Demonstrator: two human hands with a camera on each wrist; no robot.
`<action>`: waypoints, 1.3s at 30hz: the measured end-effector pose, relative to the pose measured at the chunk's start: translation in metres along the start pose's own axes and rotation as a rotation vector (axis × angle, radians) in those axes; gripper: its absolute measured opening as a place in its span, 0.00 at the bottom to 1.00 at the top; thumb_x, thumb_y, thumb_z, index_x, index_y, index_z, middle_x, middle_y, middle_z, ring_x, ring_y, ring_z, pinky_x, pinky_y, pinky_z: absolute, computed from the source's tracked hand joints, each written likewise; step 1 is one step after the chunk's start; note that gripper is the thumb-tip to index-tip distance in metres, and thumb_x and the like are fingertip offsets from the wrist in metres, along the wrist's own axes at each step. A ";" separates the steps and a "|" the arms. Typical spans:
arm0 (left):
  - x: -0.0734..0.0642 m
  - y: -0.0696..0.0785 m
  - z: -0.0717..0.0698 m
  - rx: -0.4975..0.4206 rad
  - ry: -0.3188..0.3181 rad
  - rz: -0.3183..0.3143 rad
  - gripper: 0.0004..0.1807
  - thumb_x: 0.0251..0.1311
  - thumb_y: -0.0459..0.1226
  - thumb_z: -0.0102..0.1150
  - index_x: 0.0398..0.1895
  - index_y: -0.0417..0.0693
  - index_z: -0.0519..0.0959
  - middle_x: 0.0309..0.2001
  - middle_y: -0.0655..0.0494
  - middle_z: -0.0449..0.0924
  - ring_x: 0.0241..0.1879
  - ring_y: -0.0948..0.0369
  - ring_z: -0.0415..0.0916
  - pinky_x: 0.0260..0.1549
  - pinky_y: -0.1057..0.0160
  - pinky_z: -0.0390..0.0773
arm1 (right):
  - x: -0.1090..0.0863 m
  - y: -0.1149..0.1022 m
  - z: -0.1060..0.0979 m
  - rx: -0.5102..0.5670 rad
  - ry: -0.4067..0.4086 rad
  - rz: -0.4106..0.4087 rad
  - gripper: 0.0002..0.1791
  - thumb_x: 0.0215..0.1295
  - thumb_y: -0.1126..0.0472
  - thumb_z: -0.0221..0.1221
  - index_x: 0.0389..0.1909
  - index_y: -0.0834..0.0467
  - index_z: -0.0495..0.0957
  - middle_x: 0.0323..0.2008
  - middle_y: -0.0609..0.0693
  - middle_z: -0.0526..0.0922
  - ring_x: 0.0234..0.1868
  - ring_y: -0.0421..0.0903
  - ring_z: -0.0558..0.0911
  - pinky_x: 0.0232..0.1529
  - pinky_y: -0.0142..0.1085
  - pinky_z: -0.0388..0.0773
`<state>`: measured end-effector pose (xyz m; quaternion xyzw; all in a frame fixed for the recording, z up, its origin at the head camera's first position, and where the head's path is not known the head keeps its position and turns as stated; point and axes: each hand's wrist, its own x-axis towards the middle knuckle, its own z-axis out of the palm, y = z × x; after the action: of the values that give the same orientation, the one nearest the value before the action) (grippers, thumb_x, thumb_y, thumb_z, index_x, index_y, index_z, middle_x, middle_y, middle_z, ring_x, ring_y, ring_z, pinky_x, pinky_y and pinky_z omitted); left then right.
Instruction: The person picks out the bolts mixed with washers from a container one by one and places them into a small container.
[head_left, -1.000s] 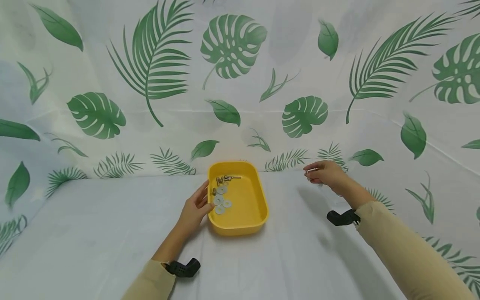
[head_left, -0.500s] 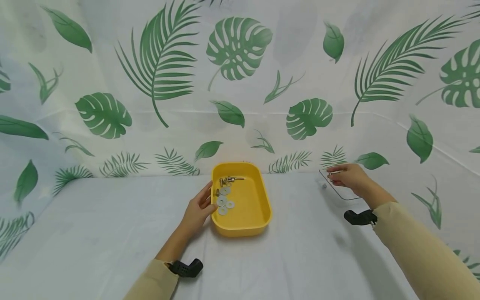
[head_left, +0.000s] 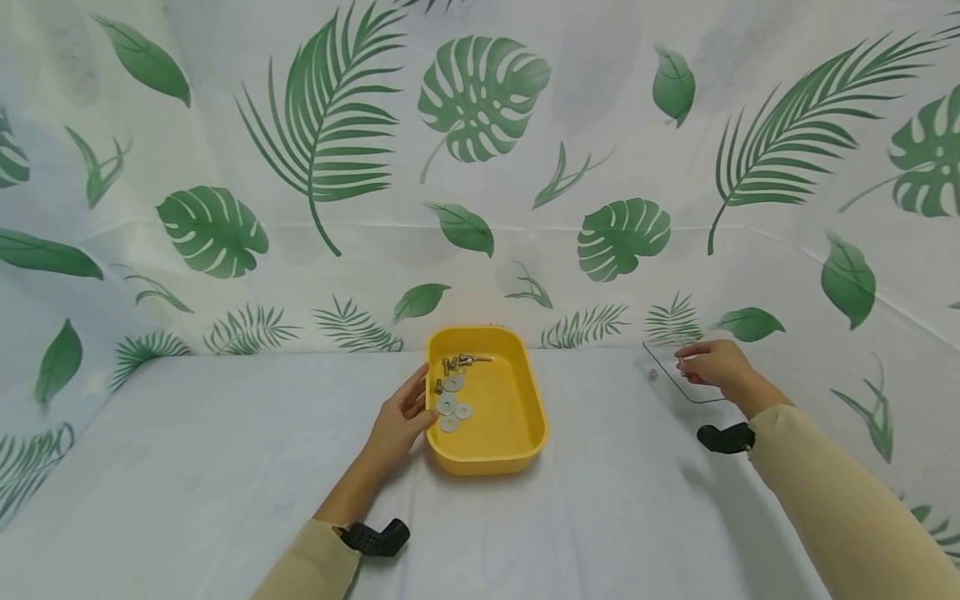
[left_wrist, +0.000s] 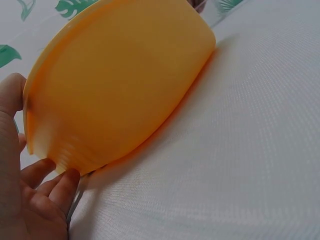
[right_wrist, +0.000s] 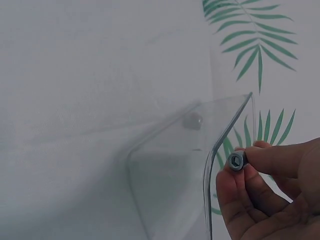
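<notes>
My left hand (head_left: 396, 425) holds the left rim of a yellow tray (head_left: 501, 417), its thumb over the edge and the other fingers against the outer wall, as the left wrist view also shows. Flat washers (head_left: 447, 403) and several bolts (head_left: 453, 362) lie along the tray's left side. Between thumb and fingertips, my right hand (head_left: 722, 368) pinches a socket-head bolt (right_wrist: 237, 161), its hex recess facing the right wrist camera. That hand is over a clear plastic container (right_wrist: 209, 185). A small metal piece (right_wrist: 193, 121) appears through the clear wall, blurred.
Both things stand on a white cloth (head_left: 600, 500). Behind them rises a leaf-print backdrop (head_left: 517, 275), close to the tray's far end and the container. Dark wrist cameras (head_left: 726, 438) jut from both sleeves.
My right hand has moved right with the bolt, away from the tray to the clear container, and dropped slightly. The left hand keeps its hold on the tray. The head view has shifted a little.
</notes>
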<state>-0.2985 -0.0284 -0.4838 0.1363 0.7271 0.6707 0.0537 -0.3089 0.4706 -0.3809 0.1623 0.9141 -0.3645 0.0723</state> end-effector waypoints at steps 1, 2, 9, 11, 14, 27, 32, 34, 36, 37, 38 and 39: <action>0.000 0.000 0.000 0.000 -0.002 -0.002 0.42 0.61 0.30 0.56 0.80 0.56 0.57 0.77 0.44 0.61 0.76 0.48 0.62 0.73 0.50 0.66 | 0.001 0.001 -0.001 0.005 0.005 0.002 0.28 0.73 0.62 0.53 0.68 0.74 0.66 0.53 0.65 0.82 0.40 0.42 0.83 0.45 0.33 0.87; 0.000 0.000 0.001 0.002 -0.003 -0.004 0.42 0.61 0.30 0.56 0.80 0.57 0.57 0.78 0.45 0.61 0.76 0.48 0.62 0.73 0.50 0.66 | 0.003 0.003 -0.001 0.009 0.010 0.005 0.28 0.72 0.62 0.54 0.68 0.74 0.66 0.52 0.63 0.82 0.39 0.42 0.83 0.44 0.34 0.87; 0.000 -0.001 0.001 -0.001 0.002 -0.004 0.42 0.61 0.31 0.56 0.80 0.57 0.58 0.77 0.44 0.61 0.76 0.48 0.62 0.74 0.49 0.66 | 0.011 0.016 -0.001 0.024 -0.007 0.006 0.29 0.70 0.63 0.56 0.67 0.75 0.67 0.42 0.54 0.85 0.34 0.38 0.80 0.40 0.32 0.85; 0.000 -0.001 0.000 -0.004 0.000 0.001 0.42 0.61 0.31 0.57 0.80 0.56 0.57 0.77 0.44 0.61 0.76 0.47 0.62 0.73 0.49 0.66 | 0.013 0.019 0.000 0.014 -0.018 -0.004 0.28 0.70 0.63 0.56 0.65 0.76 0.68 0.40 0.51 0.85 0.33 0.37 0.80 0.38 0.31 0.85; 0.000 -0.001 0.000 -0.008 -0.002 -0.003 0.42 0.61 0.31 0.57 0.80 0.57 0.58 0.77 0.45 0.61 0.76 0.48 0.62 0.73 0.49 0.66 | 0.015 0.023 0.003 0.008 -0.024 -0.018 0.28 0.69 0.63 0.57 0.64 0.77 0.69 0.40 0.51 0.85 0.33 0.37 0.81 0.38 0.31 0.85; 0.000 -0.003 0.001 -0.008 0.005 0.025 0.42 0.60 0.30 0.56 0.80 0.54 0.58 0.77 0.42 0.62 0.75 0.45 0.63 0.73 0.47 0.67 | 0.031 0.029 0.010 0.004 -0.009 0.012 0.26 0.64 0.65 0.60 0.60 0.77 0.72 0.40 0.56 0.83 0.32 0.38 0.81 0.34 0.30 0.85; 0.000 -0.003 0.001 -0.017 0.003 0.022 0.42 0.60 0.30 0.55 0.80 0.54 0.58 0.77 0.43 0.62 0.75 0.46 0.64 0.73 0.48 0.67 | 0.037 0.034 0.012 0.006 0.007 0.021 0.23 0.64 0.65 0.62 0.56 0.75 0.76 0.38 0.54 0.83 0.30 0.37 0.82 0.33 0.30 0.85; 0.000 -0.003 0.001 -0.021 0.001 0.024 0.42 0.60 0.30 0.55 0.79 0.54 0.58 0.77 0.43 0.62 0.75 0.46 0.63 0.73 0.48 0.66 | 0.040 0.035 0.012 -0.001 0.017 0.035 0.21 0.63 0.64 0.62 0.53 0.74 0.77 0.37 0.53 0.83 0.30 0.37 0.82 0.33 0.30 0.85; 0.001 -0.003 0.002 -0.021 0.003 0.024 0.42 0.60 0.30 0.55 0.79 0.54 0.58 0.77 0.43 0.62 0.75 0.46 0.63 0.73 0.48 0.66 | 0.042 0.035 0.012 -0.007 0.024 0.048 0.20 0.63 0.64 0.63 0.53 0.72 0.78 0.37 0.53 0.83 0.30 0.37 0.82 0.33 0.30 0.84; 0.001 -0.003 0.001 -0.020 0.004 0.025 0.42 0.60 0.30 0.55 0.79 0.54 0.58 0.77 0.43 0.62 0.75 0.46 0.63 0.73 0.47 0.66 | 0.042 0.034 0.012 -0.010 0.026 0.052 0.20 0.63 0.64 0.63 0.53 0.72 0.78 0.37 0.53 0.83 0.30 0.38 0.82 0.33 0.30 0.84; 0.001 -0.003 0.001 -0.016 0.005 0.025 0.42 0.60 0.30 0.55 0.79 0.54 0.58 0.77 0.44 0.62 0.75 0.46 0.63 0.73 0.47 0.66 | 0.043 0.034 0.011 -0.015 0.027 0.054 0.21 0.63 0.63 0.63 0.53 0.72 0.78 0.37 0.53 0.84 0.30 0.38 0.82 0.33 0.30 0.84; 0.001 -0.002 0.001 -0.014 0.006 0.026 0.42 0.60 0.30 0.55 0.79 0.54 0.58 0.77 0.44 0.62 0.75 0.46 0.63 0.72 0.47 0.67 | 0.043 0.034 0.011 -0.020 0.027 0.055 0.21 0.63 0.63 0.63 0.53 0.72 0.78 0.37 0.53 0.84 0.30 0.38 0.82 0.33 0.30 0.83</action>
<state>-0.2996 -0.0269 -0.4862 0.1432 0.7206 0.6769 0.0439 -0.3376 0.4968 -0.4212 0.1914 0.9137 -0.3512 0.0717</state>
